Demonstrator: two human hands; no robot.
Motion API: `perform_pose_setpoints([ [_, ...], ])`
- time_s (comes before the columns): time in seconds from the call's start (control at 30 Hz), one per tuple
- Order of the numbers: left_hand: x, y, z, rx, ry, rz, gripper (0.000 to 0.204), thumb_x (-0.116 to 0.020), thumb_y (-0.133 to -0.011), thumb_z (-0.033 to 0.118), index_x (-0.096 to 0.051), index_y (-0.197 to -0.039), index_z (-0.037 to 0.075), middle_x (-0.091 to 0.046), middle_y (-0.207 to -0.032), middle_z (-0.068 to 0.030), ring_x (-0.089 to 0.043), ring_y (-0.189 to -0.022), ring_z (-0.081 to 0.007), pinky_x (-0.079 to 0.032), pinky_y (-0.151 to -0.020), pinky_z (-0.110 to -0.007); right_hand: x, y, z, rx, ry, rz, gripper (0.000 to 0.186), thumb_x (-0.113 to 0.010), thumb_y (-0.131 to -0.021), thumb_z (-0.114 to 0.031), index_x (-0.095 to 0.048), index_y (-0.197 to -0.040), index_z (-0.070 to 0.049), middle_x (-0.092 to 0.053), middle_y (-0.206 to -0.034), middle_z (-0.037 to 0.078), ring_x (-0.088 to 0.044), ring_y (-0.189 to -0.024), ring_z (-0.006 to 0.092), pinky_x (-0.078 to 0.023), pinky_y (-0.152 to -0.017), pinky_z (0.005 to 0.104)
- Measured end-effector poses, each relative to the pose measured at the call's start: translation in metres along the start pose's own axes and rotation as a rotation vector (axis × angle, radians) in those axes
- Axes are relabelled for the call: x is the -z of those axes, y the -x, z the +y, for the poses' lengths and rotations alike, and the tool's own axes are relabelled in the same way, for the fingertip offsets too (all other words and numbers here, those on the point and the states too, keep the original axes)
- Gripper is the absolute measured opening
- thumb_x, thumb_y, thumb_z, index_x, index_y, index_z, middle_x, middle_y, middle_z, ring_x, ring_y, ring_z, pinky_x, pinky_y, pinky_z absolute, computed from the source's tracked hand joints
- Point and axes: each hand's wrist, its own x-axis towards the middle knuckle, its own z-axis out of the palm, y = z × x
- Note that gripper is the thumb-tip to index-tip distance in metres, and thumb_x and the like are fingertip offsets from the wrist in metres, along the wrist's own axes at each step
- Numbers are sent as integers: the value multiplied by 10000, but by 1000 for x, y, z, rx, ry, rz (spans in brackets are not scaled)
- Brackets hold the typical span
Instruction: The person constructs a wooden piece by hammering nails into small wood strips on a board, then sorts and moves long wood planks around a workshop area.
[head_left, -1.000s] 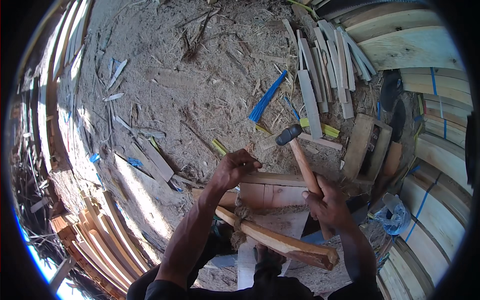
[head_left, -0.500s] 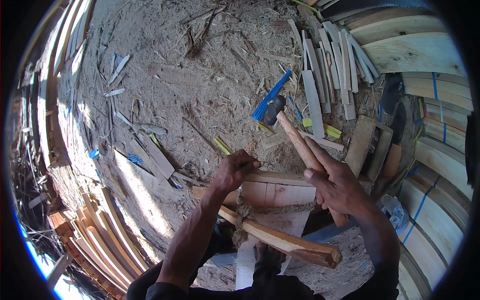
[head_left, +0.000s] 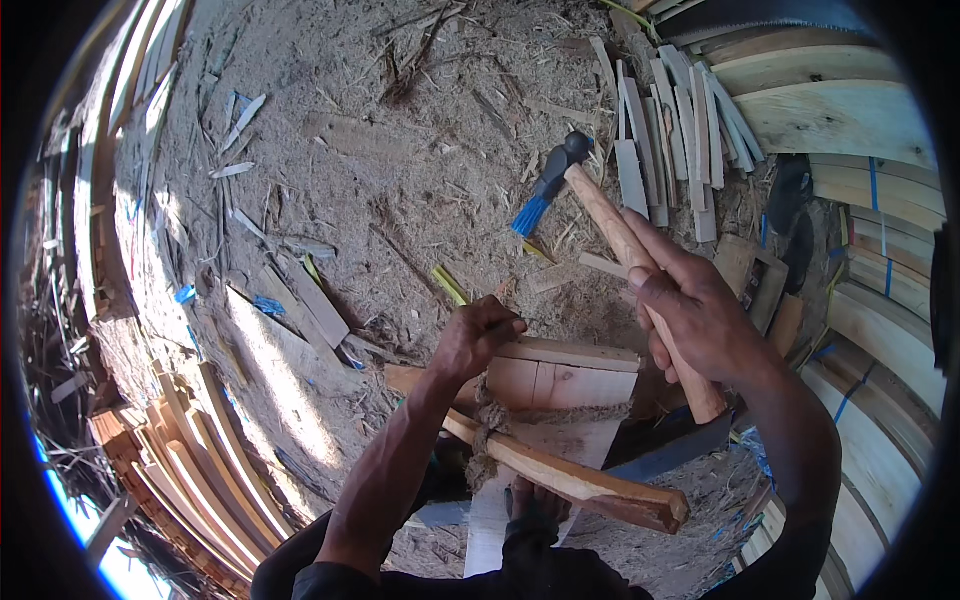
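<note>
Evidently, the right hand (head_left: pixel 700 320), fingers clenched round the hammer (head_left: pixel 620 240), had raised it higher, while the left hand (head_left: pixel 478 335) pinched something at the plank (head_left: pixel 570 352).

Head fisheye cam, downward, close over hands (head_left: pixel 600 320)

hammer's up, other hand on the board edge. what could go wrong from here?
1. The left hand pinches something small, too small to tell, at the edge of the wooden board, likely under the raised hammer; a miss could strike the fingers.
2. The right hand grips the handle low, so aim may wander.
3. The board sits on a rope-tied stick and may shift.
</note>
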Motion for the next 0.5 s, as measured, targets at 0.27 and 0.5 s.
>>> perform_pose_setpoints([
  [0.27, 1, 5, -11, -48, -27, 55, 287, -670, -903, 262, -717, -904, -21, -513, -727, -66, -498, -711, -177, -393, -677, -337, 6, -3, -8, -49, 62, -150, 581, -450, -1028, -238, -218, -1551, -134, -506, -721, 54, -542, -480, 119, -499, -418, 290],
  [0.5, -25, 27, -7, 282, 10, 431, 762, -364, -988, 616, -709, -911, -59, -574, -624, -231, -576, -629, -345, -434, -662, -471, 5, -14, 2, -122, -13, -130, 583, -459, -1031, -277, -229, -1545, -124, -517, -732, 58, -552, -484, 134, -507, -409, 302],
])
